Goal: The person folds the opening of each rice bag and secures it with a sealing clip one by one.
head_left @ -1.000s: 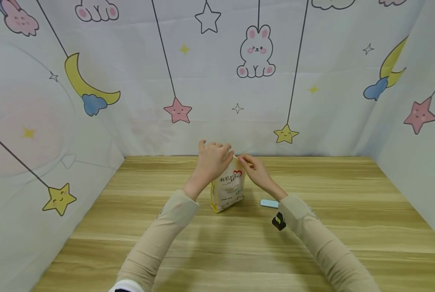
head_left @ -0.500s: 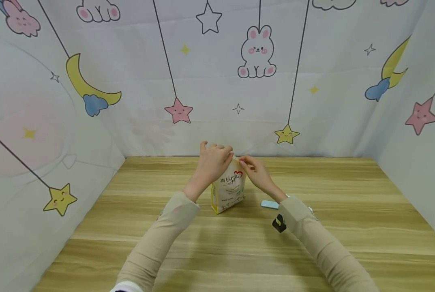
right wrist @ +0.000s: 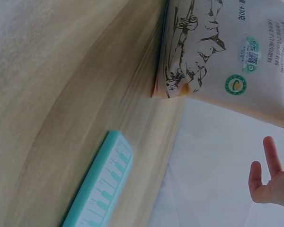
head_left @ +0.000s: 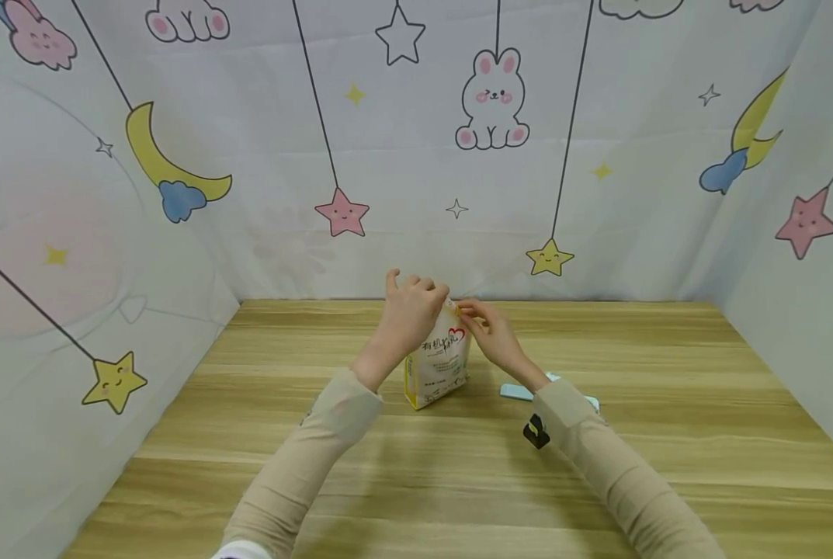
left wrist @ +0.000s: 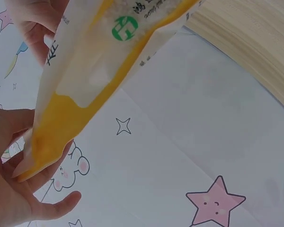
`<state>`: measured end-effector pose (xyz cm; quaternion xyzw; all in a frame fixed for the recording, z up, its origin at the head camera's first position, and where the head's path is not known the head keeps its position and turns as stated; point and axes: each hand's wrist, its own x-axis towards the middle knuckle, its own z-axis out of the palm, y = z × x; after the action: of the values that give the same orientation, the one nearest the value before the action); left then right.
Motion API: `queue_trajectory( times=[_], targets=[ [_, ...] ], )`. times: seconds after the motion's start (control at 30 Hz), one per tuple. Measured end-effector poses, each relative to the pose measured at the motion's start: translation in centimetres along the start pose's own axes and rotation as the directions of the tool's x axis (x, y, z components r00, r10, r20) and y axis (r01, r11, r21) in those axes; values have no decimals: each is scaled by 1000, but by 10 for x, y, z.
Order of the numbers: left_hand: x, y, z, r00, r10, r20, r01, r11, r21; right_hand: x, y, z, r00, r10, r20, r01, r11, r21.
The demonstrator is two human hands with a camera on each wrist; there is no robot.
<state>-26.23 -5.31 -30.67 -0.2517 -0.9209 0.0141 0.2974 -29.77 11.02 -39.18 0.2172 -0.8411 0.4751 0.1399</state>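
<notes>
A: Where's the bag?

B: Upright on the desk, mid-scene, toward the far side. L hand pinches the top edge at its left end, R hand pinches that same edge at its right end; only a short stretch of edge shows btw them.

A: How'll it handle?

B: Prob. soft up top & firmer low down. It looks grainy thru the translucent side (rice-like, tho the left wrist view is too dim to be sure). Thin film, so I'd expect it to crumple easily & slip a bit; most wt likely sits in the base.

A: Best hold?

B: Top corners for fine work; for lifting, I'd cup the full lower part.

A: Anything nearby?

B: Pale blue strip to the right, partly hidden by the R sleeve; small black item nearer, beside it.
</notes>
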Motion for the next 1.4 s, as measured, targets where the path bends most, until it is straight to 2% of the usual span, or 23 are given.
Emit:
queue_trajectory(
  times=[0.2,0.3,0.5,1.0,1.4],
  targets=[
    [-3,4,0,999,42,8,-42,987,153,-2,3,3,1000,-6,-27,6,1000,-15],
    [-5,5,0,998,61,19,-64,980,191,-3,3,3,999,-2,-34,2,1000,-21],
    [-6,7,1,998,69,14,-70,979,192,-3,4,2,999,-5,-53,4,1000,-21],
    [-7,7,6,994,100,-54,-88,978,189,-2,6,4,997,-24,-75,22,999,-25],
    [-6,6,6,995,95,-39,-87,982,168,-3,4,3,997,-18,-81,17,1000,-17]
  ],
)
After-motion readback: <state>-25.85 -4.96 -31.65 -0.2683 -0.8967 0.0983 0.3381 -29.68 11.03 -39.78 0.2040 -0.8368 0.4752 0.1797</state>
